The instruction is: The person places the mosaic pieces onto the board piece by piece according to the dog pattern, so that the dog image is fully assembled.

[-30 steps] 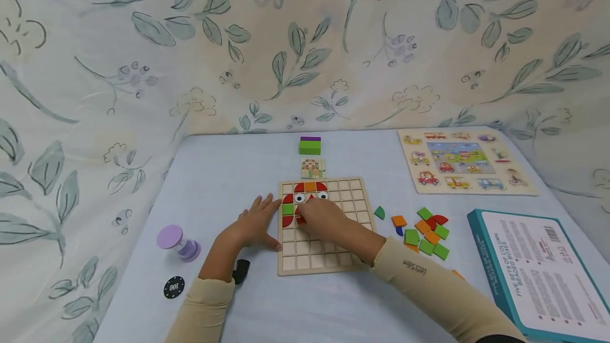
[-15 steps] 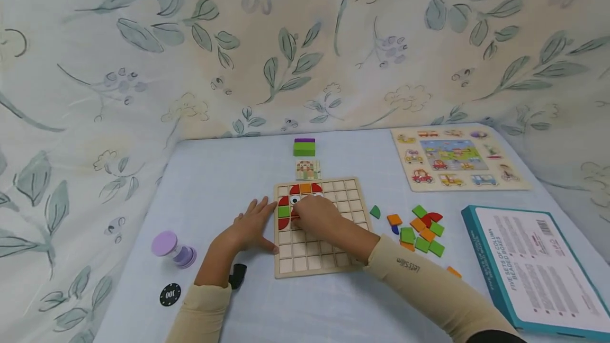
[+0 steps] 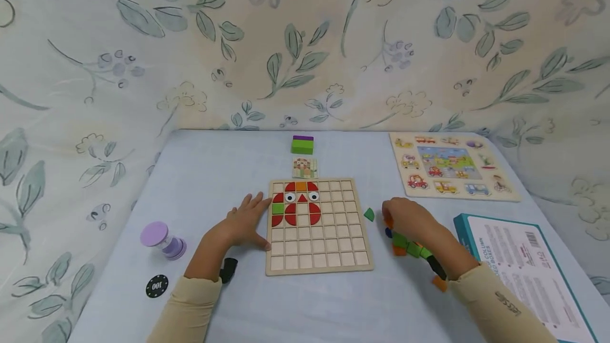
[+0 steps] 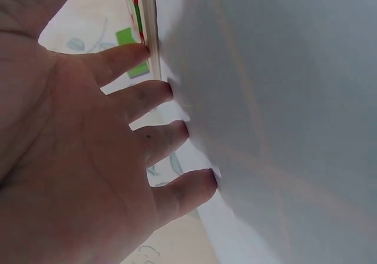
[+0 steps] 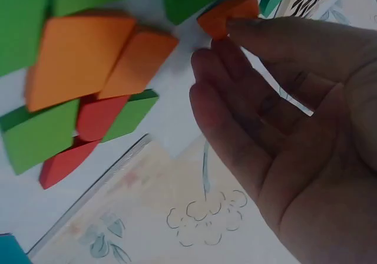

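mostly red tiles [image 3: 314, 219] in board [image 3: 305, 248], right hand [image 3: 413, 222] pinching orange tile [image 5: 227, 15]

Wooden grid board [image 3: 333, 247] flat on table [image 3: 295, 311], left hand [image 3: 240, 228] at its left edge. Red pieces [image 3: 314, 213], orange square [image 3: 301, 186], green square [image 3: 278, 208], two eye pieces [image 3: 313, 196] in upper-left cells. Tilted orange tile [image 5: 230, 15] pinched in right hand [image 3: 412, 221]. Loose pieces [image 5: 76, 63], green, orange, red, clustered right of board.

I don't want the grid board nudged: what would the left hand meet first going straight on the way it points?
Most likely the wooden grid board; its left edge lies right beside the left hand, and they may already touch.
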Available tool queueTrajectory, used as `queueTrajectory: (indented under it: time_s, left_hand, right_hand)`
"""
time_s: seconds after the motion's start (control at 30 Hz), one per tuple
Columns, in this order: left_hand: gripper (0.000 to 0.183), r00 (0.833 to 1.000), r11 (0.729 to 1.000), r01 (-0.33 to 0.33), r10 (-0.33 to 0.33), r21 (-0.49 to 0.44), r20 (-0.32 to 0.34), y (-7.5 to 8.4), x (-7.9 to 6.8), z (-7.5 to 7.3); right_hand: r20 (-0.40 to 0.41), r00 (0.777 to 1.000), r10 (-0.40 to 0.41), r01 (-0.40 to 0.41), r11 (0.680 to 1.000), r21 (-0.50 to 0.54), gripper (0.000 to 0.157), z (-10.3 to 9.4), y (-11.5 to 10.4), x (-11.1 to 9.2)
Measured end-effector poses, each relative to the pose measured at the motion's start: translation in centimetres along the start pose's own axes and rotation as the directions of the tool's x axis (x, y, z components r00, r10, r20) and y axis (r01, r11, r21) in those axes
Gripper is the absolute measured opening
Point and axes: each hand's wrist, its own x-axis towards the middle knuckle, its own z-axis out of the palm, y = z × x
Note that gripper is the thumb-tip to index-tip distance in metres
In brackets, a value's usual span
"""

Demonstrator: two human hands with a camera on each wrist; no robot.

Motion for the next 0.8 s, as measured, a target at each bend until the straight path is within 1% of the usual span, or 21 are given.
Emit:
queueTrajectory:
  time_s: [0.07, 0.13, 0.23, 0.3, 0.37, 0.43, 0.47, 0.53, 0.6, 0.63, 0.7, 0.77, 0.8]
  left_hand:
    - [0.110, 1.000, 1.000, 0.001, -0.001, 0.001, 0.000, -0.1, -0.1, -0.1]
    - [0.109, 1.000, 1.000, -0.002, 0.002, 0.000, -0.001, -0.2, -0.1, 0.0]
    - [0.109, 1.000, 1.000, -0.005, 0.005, -0.003, -0.006, -0.3, 0.0, 0.1]
    - [0.109, 1.000, 1.000, -0.001, 0.001, 0.002, -0.007, -0.3, 0.1, 0.2]
    - [0.109, 1.000, 1.000, 0.003, -0.003, 0.008, -0.005, -0.2, 0.1, 0.2]
    - [0.110, 1.000, 1.000, 0.006, -0.005, 0.013, -0.003, -0.1, 0.1, 0.1]
    - [0.109, 1.000, 1.000, 0.004, -0.004, 0.012, -0.004, 0.0, 0.2, 0.0]
    - [0.109, 1.000, 1.000, 0.006, -0.006, 0.011, -0.006, 0.0, 0.1, -0.1]
    - [0.109, 1.000, 1.000, 0.011, -0.011, 0.012, -0.009, 0.0, 0.0, -0.1]
    - [0.109, 1.000, 1.000, 0.013, -0.013, 0.011, -0.010, 0.0, 0.0, -0.2]
    - [0.109, 1.000, 1.000, 0.015, -0.015, 0.011, -0.006, 0.1, -0.1, -0.1]
    - [0.109, 1.000, 1.000, 0.012, -0.012, 0.007, -0.003, 0.1, -0.2, 0.0]
    - [0.108, 1.000, 1.000, 0.008, -0.008, 0.002, -0.003, 0.2, -0.2, 0.1]
  right_hand:
    - [0.001, 1.000, 0.012, -0.012, 0.999, 0.048, 0.017, 0.1, 0.4, -0.2]
    - [0.013, 1.000, 0.001, -0.002, 0.997, 0.080, 0.019, 0.1, 0.6, -0.3]
    - [0.023, 1.000, -0.021, 0.019, 0.995, 0.097, 0.020, 0.1, 0.8, -0.5]
    - [0.028, 0.999, -0.041, 0.038, 0.995, 0.092, 0.021, 0.1, 0.8, -0.5]
    - [0.000, 0.999, -0.043, 0.043, 0.996, 0.084, 0.020, 0.0, 0.7, -0.5]
    - [-0.054, 0.997, -0.056, 0.061, 0.995, 0.082, 0.018, -0.2, 0.0, -0.3]
    - [-0.091, 0.993, -0.070, 0.077, 0.994, 0.081, 0.018, -0.4, -0.7, -0.1]
    - [-0.160, 0.983, -0.096, 0.113, 0.988, 0.101, 0.018, -0.6, -2.8, 0.4]
    - [-0.213, 0.962, -0.173, 0.196, 0.976, 0.091, 0.016, -0.7, -5.5, 1.2]
    - [-0.228, 0.948, -0.221, 0.245, 0.966, 0.080, 0.016, -0.5, -6.9, 1.6]
    - [-0.230, 0.926, -0.299, 0.321, 0.945, 0.063, 0.016, -0.2, -9.4, 2.3]
    - [-0.231, 0.898, -0.374, 0.390, 0.921, 0.023, 0.015, 0.2, -11.3, 2.9]
    - [-0.227, 0.891, -0.393, 0.406, 0.914, 0.010, 0.015, 0.4, -12.0, 3.2]
